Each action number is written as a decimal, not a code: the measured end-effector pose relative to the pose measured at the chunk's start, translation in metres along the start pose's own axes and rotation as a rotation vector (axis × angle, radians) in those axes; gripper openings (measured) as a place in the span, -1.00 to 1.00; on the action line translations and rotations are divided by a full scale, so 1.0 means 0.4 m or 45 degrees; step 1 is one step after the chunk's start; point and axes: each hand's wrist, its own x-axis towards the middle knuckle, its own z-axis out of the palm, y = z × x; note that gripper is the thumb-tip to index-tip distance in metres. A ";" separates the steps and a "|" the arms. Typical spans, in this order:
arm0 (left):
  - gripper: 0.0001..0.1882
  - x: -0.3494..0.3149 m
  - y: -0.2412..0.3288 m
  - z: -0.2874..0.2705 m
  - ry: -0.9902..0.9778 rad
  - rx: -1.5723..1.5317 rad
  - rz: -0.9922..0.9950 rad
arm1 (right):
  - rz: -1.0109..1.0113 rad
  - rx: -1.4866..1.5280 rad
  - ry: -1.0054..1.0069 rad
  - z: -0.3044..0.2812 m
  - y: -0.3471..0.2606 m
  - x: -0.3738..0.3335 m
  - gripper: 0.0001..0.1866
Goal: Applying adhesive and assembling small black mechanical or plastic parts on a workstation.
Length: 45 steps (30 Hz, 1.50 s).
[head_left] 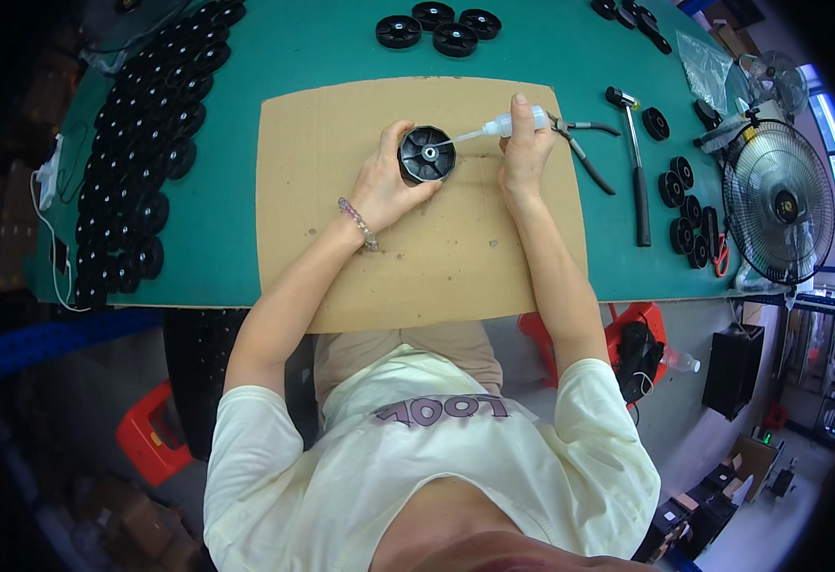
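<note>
My left hand (387, 181) is closed round the rim of a black spoked wheel (420, 164) with a metal hub at its centre. The wheel is held above a brown cardboard sheet (341, 281). In my right hand (526, 157) is a small white squeeze bottle (501, 125), gripped between thumb and fingers. Its thin nozzle points left and down, with the tip at the wheel near the hub; whether it touches cannot be told. Beside my right hand lie pliers (581, 143) with dark handles, their jaws partly hidden by that hand.
On the green table (313, 57), many black wheels (151, 162) crowd the left side. Several more wheels (456, 39) sit at the back. Rightward lie a hammer (638, 172), smaller wheels (682, 236), red-handled scissors (721, 257) and a standing fan (782, 205). Red stools (155, 434) stand below.
</note>
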 end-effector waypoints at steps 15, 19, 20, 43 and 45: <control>-0.23 0.000 -0.001 0.001 0.004 -0.023 0.006 | -0.210 -0.130 -0.019 0.013 -0.015 -0.008 -0.65; -0.23 0.003 0.005 0.000 0.010 0.001 0.017 | -0.256 -0.155 0.007 0.007 -0.018 -0.004 -0.65; -0.23 0.003 0.003 0.001 0.010 0.001 0.018 | -0.254 -0.159 -0.006 0.005 -0.018 -0.005 -0.65; -0.20 0.004 -0.002 0.002 0.018 0.015 -0.046 | -0.584 -0.185 -0.155 0.020 -0.025 -0.072 -0.76; -0.20 0.003 -0.002 0.001 0.014 -0.002 -0.058 | -0.538 -0.151 -0.144 0.023 -0.024 -0.069 -0.76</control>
